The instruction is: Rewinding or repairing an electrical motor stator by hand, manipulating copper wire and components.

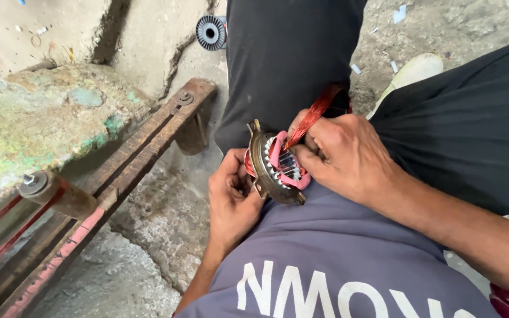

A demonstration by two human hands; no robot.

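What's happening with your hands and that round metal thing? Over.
Left hand grips stator. Right hand pinches red copper wire. Nothing blocking.

Likely motor-repair workshop: rough concrete floor (148,212), worn wooden winding jig (119,176), wire spool (210,32).

Rough concrete floor (148,259) with wire spool (210,32), paper scraps (400,13).

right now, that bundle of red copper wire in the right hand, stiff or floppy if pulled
Probably springy rather than limp: the red wire bundle holds a smooth arc above the right hand. The thin strands look easy to kink or splay. The stator ring, braced by the left hand, seems metal and likely heavy for its size.
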